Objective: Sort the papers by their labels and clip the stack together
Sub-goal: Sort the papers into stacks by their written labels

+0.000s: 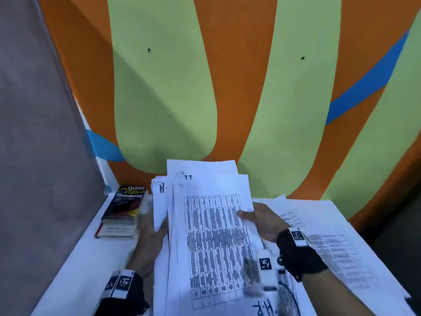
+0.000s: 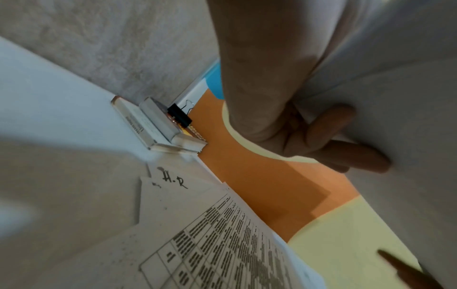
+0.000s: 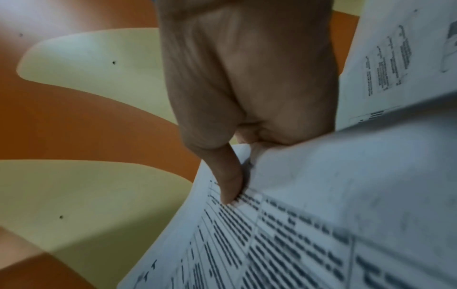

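White desk (image 1: 75, 265): thesaurus (image 1: 124, 208) reads "Oxford"; papers (image 1: 211, 236) marked "H.R".

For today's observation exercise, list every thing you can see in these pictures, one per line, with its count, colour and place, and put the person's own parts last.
held papers: one bundle of several sheets, white with printed tables, raised between both hands over the table.
loose papers: several, white with print, lying spread on the table to the right.
books: two stacked, top one dark-covered, on the table near the left wall.
binder clip: one, black, on top of the books.
table: one, white.
wall: orange, green and blue, behind the table.
left hand: holds the bundle's left side; black wrist strap.
right hand: thumb and fingers pinch the bundle's right edge; black wrist strap.
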### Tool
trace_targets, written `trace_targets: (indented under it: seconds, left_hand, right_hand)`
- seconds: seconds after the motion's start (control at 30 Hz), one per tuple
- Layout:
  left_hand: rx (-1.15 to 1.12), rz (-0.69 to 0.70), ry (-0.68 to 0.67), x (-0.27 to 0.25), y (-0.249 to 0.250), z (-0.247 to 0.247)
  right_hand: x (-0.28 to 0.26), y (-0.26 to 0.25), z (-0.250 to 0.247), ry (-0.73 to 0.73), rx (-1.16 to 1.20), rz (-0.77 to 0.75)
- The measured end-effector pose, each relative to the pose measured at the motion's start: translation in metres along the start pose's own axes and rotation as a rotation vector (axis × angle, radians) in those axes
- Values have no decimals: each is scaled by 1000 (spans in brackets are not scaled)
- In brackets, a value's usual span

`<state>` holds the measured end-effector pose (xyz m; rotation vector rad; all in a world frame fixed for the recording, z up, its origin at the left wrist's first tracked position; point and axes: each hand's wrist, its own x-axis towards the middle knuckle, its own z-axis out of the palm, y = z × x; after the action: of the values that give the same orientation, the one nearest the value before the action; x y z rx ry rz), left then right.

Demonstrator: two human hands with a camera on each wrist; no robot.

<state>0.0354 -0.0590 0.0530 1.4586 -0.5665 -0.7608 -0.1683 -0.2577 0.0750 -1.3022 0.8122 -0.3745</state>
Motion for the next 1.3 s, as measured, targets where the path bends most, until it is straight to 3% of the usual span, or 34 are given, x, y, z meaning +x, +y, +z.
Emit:
trace_targets:
  seconds: [0.1,0.23,0.3,0.43,0.57,0.7,0.87,0.97,1.13,1.3]
  left_hand:
    - [30,-28,-65,-5,8,15]
    - [173,226,-48,-3,21,34]
    - [183,343,57,-2,37,47]
    - [129,469,106,-1,55,59]
    - [111,418,53,-1,39,66]
    - [183,425,99,1,24,73]
    - [247,504,211,-1,40,88]
    - [160,499,183,-1,47,90]
    - [245,402,184,-1,28,93]
    - [249,501,215,-3,39,102]
  right_hand:
    - [-4,1,2,130,18,-87]
    - [-23,-18,16,388,-207,-465]
    - [-40,-36,22,465,-247,-619]
    - [-64,-56,21,539,-201,-801]
    - [-61,-29,5,483,-96,-666]
    - [-55,0,1,474,-196,-579]
    - [-55,-11,3,518,-305,-677]
    - [-52,-19,-7,551,-240,-721]
    - [-45,11,-14,549,-273,-544]
    - [-47,1,-2,582,-344,-644]
